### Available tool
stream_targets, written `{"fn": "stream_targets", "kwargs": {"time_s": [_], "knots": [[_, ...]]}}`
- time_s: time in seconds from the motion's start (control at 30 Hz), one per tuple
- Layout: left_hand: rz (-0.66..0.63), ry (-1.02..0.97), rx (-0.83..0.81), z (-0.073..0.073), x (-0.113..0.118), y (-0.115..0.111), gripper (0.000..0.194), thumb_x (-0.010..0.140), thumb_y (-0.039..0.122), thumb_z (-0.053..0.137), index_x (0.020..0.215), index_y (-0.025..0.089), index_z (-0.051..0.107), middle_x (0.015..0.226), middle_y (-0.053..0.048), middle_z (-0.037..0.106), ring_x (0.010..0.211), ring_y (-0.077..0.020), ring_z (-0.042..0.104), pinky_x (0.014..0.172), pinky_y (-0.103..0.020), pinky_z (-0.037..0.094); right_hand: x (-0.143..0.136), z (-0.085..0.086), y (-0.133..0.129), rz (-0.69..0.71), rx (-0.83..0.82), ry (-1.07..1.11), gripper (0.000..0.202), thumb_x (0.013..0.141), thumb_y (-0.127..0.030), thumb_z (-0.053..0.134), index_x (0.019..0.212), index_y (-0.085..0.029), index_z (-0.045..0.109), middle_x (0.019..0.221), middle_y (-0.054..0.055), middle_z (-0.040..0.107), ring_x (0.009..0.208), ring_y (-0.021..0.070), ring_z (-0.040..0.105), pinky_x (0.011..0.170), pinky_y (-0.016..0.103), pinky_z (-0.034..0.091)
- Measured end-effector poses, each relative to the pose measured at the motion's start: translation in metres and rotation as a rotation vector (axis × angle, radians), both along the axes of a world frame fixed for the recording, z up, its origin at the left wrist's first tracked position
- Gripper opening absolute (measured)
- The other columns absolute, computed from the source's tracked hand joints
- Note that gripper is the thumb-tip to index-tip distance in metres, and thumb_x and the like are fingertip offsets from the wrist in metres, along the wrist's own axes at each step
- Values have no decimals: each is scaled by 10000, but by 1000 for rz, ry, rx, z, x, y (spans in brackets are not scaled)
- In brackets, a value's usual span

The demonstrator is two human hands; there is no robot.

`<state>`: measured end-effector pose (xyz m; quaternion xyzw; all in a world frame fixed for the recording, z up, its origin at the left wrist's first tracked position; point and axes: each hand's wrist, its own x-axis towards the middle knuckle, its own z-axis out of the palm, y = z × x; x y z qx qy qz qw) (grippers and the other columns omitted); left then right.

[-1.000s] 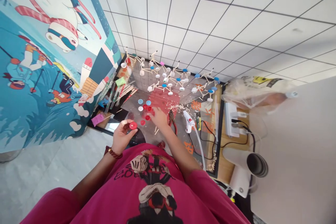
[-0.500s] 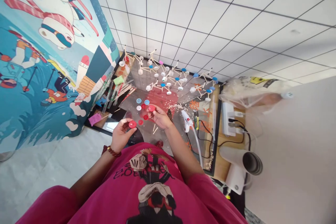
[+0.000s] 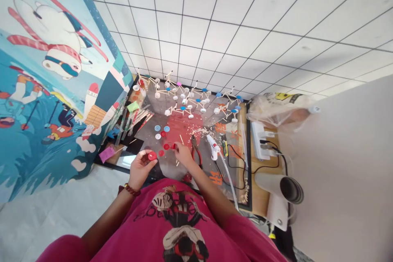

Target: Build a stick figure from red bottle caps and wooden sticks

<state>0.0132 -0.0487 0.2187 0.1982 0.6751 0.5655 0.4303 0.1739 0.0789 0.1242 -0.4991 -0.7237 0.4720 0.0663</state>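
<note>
While both hands are working low over the table (image 3: 147, 131), each is gripping one small red piece. The left hand (image 3: 139, 168) is clamping the left disc (image 3: 152, 156) at its rim between thumb and fingers, its broad face turning toward the viewer and a pale spot showing near the middle. The right hand (image 3: 184, 155), thumb and fingertips together, is apparently pinching the right disc (image 3: 174, 146), which is showing narrowly, just beside one of the loose discs (image 3: 161, 153); whether it is touching the table cannot be told. For sound handling, the fingers should be bearing on the rims and leaving the faces uncovered, since such thin pieces are probably flipping easily under an uneven pinch. The right forearm should be clearing the pliers (image 3: 196, 151), which are lying close beside it, and the sticks (image 3: 177, 163) near the hand. The blue discs (image 3: 166, 129) and the white disc (image 3: 157, 136) are lying beyond, while the glue gun (image 3: 214, 147) is resting to the right.
</note>
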Motion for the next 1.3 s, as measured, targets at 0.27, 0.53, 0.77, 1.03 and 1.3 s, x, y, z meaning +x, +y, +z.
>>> {"fn": "stream_targets", "kwargs": {"time_s": [0.27,0.53,0.77,1.03,1.3], "knots": [[-40,-234,-36,1,-24,32,481,518,220,903,896,171,609,850,-22,729,808,-159,696,802,-303,540,-12,15,-2,9,57,-135,473,870,-131,576,1337,-187,530,1131,140,692,993,242,681,825,313,492],[-125,-332,51,21,5,35,477,581,220,892,1019,174,710,950,-53,754,862,-159,694,794,-272,555,17,75,-31,18,73,587,558,866,-350,708,1377,-238,516,1102,60,689,832,158,658,801,315,558],[-267,-351,104,46,39,16,491,607,193,882,1069,180,716,1038,-81,753,924,-213,704,816,-332,588,48,121,-34,181,391,625,373,965,-335,585,1335,-290,565,1167,77,676,1056,203,657,915,361,556],[-286,-239,136,75,66,0,384,674,253,854,1026,172,724,1006,-83,758,922,-236,718,849,-371,591,78,138,-48,165,436,610,531,908,-365,670,1406,-304,498,1185,85,662,1006,220,669,887,376,572],[-369,-117,50,71,67,-2,387,687,278,835,1045,173,729,1041,-90,758,958,-240,714,901,-389,576,82,136,-52,281,558,498,320,904,-282,629,1218,-221,618,1090,102,716,964,223,688,861,352,556]]}}
